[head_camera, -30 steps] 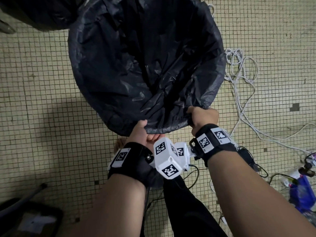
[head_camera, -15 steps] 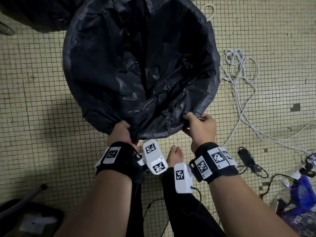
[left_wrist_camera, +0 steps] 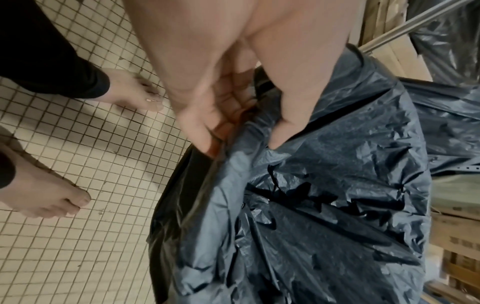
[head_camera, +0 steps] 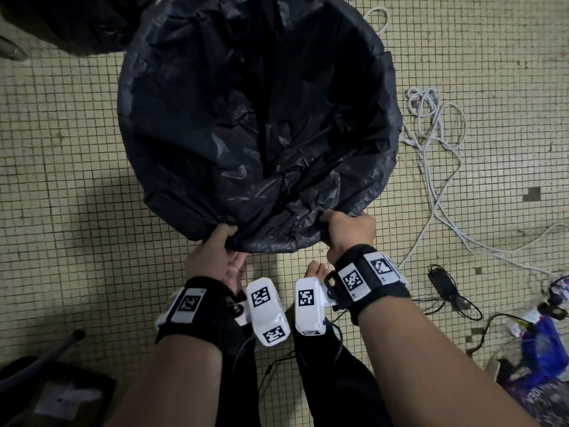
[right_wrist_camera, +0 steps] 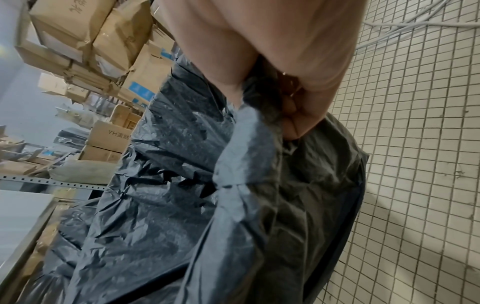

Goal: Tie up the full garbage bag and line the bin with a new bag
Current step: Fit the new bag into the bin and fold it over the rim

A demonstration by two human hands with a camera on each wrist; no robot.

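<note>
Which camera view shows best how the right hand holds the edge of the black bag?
The right wrist view: there the right hand has its fingers curled round the bunched edge of the black bag. The head view shows only the back of that hand on the near edge. The left wrist view does not show it.

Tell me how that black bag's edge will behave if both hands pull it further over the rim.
The black bag is thin, crinkled film, so it will probably stay floppy and bunch where the left hand and right hand grip it. Its glossy surface looks slippery, so it may slide back. Stretched hard, film like this could tear.
</note>
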